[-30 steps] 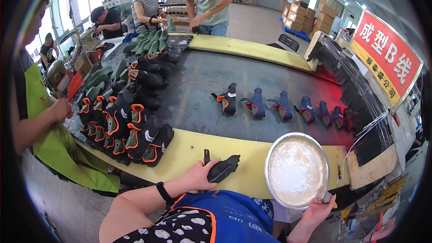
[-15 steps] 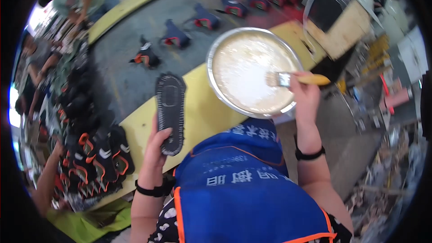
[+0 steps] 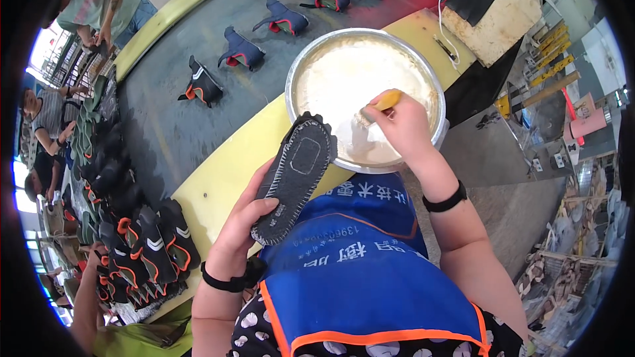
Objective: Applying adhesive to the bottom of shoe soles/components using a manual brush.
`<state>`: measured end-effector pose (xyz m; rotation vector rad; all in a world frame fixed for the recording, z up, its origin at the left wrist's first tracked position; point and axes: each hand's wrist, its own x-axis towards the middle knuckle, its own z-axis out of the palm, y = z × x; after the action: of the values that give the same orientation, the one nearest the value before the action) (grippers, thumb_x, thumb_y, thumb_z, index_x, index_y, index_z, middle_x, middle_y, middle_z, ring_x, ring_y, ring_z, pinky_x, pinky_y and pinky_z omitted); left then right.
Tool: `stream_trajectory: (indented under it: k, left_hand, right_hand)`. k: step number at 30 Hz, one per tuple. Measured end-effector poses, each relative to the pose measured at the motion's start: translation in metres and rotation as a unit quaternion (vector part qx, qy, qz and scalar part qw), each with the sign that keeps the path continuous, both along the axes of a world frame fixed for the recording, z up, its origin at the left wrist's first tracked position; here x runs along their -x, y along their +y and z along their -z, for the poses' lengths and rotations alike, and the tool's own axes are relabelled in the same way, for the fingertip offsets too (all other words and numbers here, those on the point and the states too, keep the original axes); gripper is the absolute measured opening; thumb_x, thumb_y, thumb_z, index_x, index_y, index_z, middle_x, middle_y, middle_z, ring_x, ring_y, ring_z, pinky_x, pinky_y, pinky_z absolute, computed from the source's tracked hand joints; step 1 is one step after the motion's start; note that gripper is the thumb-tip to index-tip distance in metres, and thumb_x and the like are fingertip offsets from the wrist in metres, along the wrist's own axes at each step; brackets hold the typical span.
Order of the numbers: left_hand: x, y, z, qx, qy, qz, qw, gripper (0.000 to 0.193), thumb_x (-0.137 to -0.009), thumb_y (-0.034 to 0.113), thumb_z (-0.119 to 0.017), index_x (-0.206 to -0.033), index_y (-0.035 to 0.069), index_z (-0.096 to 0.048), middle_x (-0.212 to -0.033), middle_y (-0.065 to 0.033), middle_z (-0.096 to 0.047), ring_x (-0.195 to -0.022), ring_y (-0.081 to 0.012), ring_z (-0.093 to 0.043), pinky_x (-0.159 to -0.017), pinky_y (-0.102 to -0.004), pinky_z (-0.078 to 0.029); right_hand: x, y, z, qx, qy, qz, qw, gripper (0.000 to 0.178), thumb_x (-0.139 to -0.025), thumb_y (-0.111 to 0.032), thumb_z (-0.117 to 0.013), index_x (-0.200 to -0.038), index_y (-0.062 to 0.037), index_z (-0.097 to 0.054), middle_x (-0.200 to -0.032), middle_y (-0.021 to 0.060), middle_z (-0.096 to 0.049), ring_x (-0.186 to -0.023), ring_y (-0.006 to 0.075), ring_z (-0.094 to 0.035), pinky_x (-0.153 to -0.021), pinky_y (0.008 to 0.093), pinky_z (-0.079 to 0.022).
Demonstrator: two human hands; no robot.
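My left hand grips a black shoe upper near one end. Its stitched underside faces up, with pale stitches running round the edge. The far end of the upper reaches the near left rim of a round metal basin; whether they touch I cannot tell. Creamy white liquid fills the basin. Over it, my right hand is closed round a paintbrush with a yellow handle. The brush's bristles point down at the liquid, and my fingers partly hide its metal band.
Several dark shoe uppers stand in a row on the grey conveyor belt, bordered by yellow boards. More shoes are piled at the left. A person stands beyond the belt; another person's arm enters at lower left.
The shoe upper has moved right and tilted toward the basin. My right hand has moved left over the liquid, turning the brush from level to bristles down. The belt's row appears shifted left.
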<state>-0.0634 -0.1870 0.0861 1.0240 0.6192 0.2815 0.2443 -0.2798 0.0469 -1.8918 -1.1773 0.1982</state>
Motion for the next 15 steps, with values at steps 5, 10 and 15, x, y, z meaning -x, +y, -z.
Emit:
stream_trajectory:
  k: [5, 10, 15]
  left_hand:
    - [-0.017, 0.017, -0.005, 0.053, -0.018, 0.016, 0.998, 0.078, -0.084, 0.021, -0.056, -0.153, -0.002, -0.029, -0.146, -0.0183, -0.047, -0.132, -0.0251, -0.050, -0.110, -0.0331, -0.039]
    - [-0.036, 0.035, -0.017, 0.031, 0.045, 0.090, 0.994, 0.071, -0.087, 0.020, -0.055, -0.151, -0.002, -0.034, -0.144, -0.0160, -0.050, -0.129, -0.0211, -0.052, -0.108, -0.0308, -0.040]
    - [-0.048, 0.040, -0.025, 0.043, 0.075, 0.116, 0.989, 0.069, -0.087, 0.019, -0.055, -0.150, -0.002, -0.036, -0.142, -0.0148, -0.052, -0.129, -0.0197, -0.051, -0.109, -0.0300, -0.039]
  right_hand:
    - [-0.010, 0.000, -0.021, -0.038, -0.024, 0.048, 0.998, 0.013, -0.081, -0.009, -0.078, -0.087, -0.0016, -0.070, -0.084, 0.0096, -0.069, -0.071, 0.0245, -0.067, -0.066, 0.0340, -0.052]
    - [-0.002, -0.008, -0.058, -0.154, -0.098, -0.085, 0.979, 0.016, -0.076, -0.009, -0.081, -0.090, -0.0102, -0.073, -0.084, 0.0029, -0.068, -0.083, 0.0199, -0.066, -0.082, 0.0325, -0.046]
    - [0.018, -0.014, -0.076, -0.161, -0.141, -0.229, 0.949, 0.020, -0.073, -0.014, -0.082, -0.091, -0.0151, -0.073, -0.084, -0.0028, -0.065, -0.083, 0.0154, -0.064, -0.094, 0.0377, -0.040]
